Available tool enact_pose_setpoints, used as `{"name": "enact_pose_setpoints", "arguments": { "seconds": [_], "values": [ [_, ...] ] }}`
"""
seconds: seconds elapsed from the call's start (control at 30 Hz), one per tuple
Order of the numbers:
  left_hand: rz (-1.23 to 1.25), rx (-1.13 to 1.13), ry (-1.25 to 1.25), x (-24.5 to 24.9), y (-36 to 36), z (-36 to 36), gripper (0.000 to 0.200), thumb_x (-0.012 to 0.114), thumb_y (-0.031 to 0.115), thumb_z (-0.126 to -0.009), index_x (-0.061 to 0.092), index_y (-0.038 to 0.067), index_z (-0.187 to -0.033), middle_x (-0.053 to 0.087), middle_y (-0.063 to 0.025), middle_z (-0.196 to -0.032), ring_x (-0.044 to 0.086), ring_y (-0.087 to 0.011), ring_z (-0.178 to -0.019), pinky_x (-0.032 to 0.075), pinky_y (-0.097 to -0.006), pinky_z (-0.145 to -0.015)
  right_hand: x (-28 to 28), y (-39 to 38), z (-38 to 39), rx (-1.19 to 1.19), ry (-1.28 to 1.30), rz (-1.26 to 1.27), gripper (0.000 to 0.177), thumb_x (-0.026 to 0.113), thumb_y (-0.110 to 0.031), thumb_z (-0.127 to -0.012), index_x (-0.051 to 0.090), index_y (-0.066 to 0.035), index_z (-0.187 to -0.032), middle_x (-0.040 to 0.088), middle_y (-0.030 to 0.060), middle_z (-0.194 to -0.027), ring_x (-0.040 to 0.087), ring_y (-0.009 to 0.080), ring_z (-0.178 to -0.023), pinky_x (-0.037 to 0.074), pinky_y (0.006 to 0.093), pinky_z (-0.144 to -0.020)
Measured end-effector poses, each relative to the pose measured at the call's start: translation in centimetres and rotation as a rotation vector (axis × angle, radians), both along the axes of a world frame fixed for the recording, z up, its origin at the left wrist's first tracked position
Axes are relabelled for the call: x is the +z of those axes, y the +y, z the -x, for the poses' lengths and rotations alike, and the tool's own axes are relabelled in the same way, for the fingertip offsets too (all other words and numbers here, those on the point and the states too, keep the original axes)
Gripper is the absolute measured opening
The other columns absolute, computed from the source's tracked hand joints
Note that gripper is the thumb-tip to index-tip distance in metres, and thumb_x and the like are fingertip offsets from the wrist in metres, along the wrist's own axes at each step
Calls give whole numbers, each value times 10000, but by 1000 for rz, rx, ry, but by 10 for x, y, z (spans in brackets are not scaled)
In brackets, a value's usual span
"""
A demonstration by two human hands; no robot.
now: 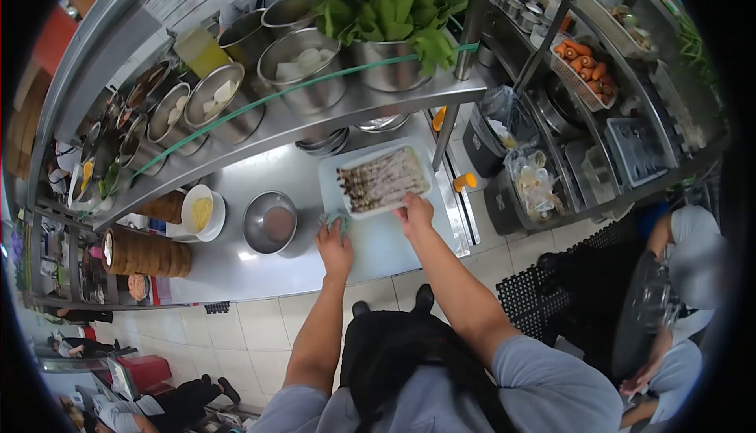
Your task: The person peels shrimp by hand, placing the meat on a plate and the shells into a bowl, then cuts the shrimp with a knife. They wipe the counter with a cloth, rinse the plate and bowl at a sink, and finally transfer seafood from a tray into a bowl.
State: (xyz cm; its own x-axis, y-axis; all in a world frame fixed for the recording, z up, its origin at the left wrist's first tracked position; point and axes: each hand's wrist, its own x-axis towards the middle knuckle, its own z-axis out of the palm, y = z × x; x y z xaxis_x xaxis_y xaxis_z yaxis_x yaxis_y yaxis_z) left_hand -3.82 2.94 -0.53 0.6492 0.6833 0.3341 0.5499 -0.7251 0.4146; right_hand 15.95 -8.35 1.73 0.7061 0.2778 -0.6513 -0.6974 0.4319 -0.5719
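A white tray (pixel 386 177) with rows of pale and dark brown strips of food is over a whitish cutting board (pixel 386 248). My right hand (pixel 416 212) grips the tray's near right edge, fingers closed on it. On the board's left edge my left hand (pixel 335 246) is closed on a greenish cloth (pixel 334 220), just left of the tray. To the left of that hand stands a steel bowl (pixel 270 222) with something pinkish brown in it. Farther left is a white bowl (pixel 202 212) of yellow shreds.
Bamboo steamers (pixel 146 252) stack at the counter's left end. A steel shelf (pixel 315 114) with pots and leafy greens (pixel 398 12) overhangs the back. An orange-capped bottle (pixel 465 182) lies right of the board. Bins and a carrot rack are at right; a person (pixel 685 291) stands lower right.
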Motion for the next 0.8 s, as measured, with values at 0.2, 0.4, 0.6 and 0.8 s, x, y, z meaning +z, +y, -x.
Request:
{"name": "enact_pose_setpoints", "arguments": {
  "seconds": [0.2, 0.4, 0.6, 0.8],
  "values": [
    [345, -78, -331, 5, 68, -34, 405, 592, 15, -828, 632, 27, -1231, 665, -228, -1150, 630, -403, -1070, 482, -438, -973, 34, -84, 27, 160, -53, 78, 307, 591, -84, -857, 584, -51, -1162, 652, 118, -1048, 666, 239, -837, 594, 367, -656],
    [116, 0, -417, -45, 79, -162, 344, 577, -14, -804, 649, 66, -1131, 677, -199, -1086, 645, -397, -991, 507, -455, -896, 66, -171, 72, -1, 8, 184, 252, 613, -51, -853, 603, -2, -1100, 687, 109, -956, 680, 183, -741, 616, 318, -577],
    [820, -878, -294, -21, -82, -193, 344, 609, 6, -842, 650, 68, -1177, 668, -175, -1150, 637, -364, -1047, 501, -411, -918, 103, -229, 98, -249, -104, 233, 390, 545, -37, -842, 570, -28, -1231, 704, 111, -1018, 716, 202, -745, 626, 300, -560],
    [447, -487, -406, 22, 25, -216, 306, 614, -6, -834, 650, 52, -1132, 672, -155, -1090, 630, -369, -1030, 487, -444, -913, 104, -271, 106, -558, -164, 222, 295, 537, -29, -830, 577, -45, -1122, 682, 98, -963, 702, 203, -710, 626, 327, -556]
  ]
}}
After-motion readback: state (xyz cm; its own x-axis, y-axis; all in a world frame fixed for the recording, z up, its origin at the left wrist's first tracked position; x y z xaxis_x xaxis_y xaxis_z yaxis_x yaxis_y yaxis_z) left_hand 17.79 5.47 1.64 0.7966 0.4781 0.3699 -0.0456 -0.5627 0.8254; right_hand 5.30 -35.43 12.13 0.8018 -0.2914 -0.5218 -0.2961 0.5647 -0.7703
